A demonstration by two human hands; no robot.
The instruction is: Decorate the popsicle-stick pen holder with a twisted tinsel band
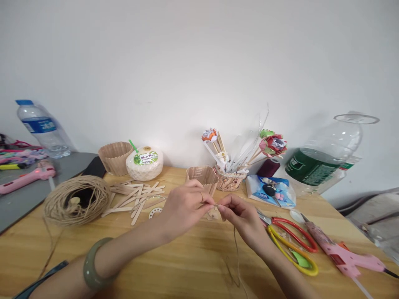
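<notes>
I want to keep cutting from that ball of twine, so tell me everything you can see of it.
The coil of twine is tan, rough-looking jute-like string wound into a loose, flattish ring with a dark hollow in the middle, where something small and pale shows. It lies flat on the wooden table, left of the scattered craft sticks and next to the grey surface's edge. No hand touches it. A loose strand trails from its lower edge toward the table's front.

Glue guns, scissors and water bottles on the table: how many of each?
Pink plastic glue guns: 2 (one at left, one at right)
Scissors: 2 (red-handled, yellow-handled)
Clear plastic water bottles: 2 (blue-capped, green-labelled)
Total: 6
</notes>
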